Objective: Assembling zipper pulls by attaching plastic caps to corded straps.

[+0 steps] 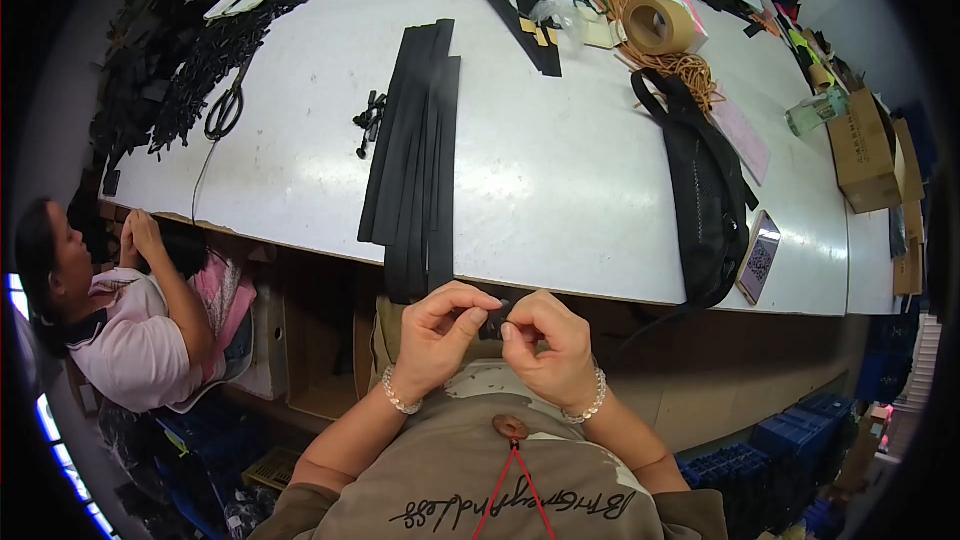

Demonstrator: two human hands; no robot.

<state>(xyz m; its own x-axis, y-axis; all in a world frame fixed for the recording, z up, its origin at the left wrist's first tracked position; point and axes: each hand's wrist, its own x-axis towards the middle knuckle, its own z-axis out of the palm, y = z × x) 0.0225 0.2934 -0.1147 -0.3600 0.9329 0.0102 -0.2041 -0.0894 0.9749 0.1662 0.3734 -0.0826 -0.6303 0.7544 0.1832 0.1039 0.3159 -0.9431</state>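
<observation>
My left hand (pixel 438 336) and my right hand (pixel 553 342) are almost closed, both pinching a small black piece (pixel 491 324) with thumb and finger. It sits between my hands, by the near edge of the white table (pixel 560 170). Long black strips (pixel 418 140) lie just past my left hand.

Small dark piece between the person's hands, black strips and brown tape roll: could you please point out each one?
Small dark piece (pixel 492 323), head view: on its visible middle.
Black strips (pixel 411 140), head view: on the middle of the bundle.
Brown tape roll (pixel 684 27), head view: on its right side.
</observation>
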